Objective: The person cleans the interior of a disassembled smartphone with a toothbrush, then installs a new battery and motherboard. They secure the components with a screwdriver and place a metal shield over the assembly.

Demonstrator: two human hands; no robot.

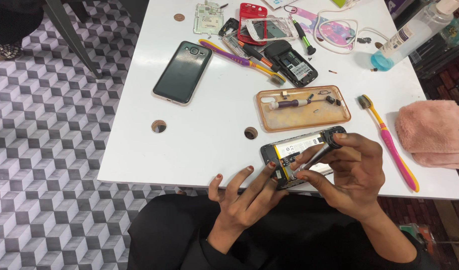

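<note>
On a white tabletop [199,150], left hand [247,192] steadies an opened black smartphone [294,155], back already off, internals still in place; right hand [352,172] grips a slim grey screwdriver [317,154].

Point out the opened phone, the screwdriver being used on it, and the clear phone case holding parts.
opened phone [289,148]: head view, on its exposed battery.
screwdriver [317,154]: head view, mid-shaft, in the right hand [352,175].
clear phone case [302,116]: head view, on its bare amber floor.
</note>
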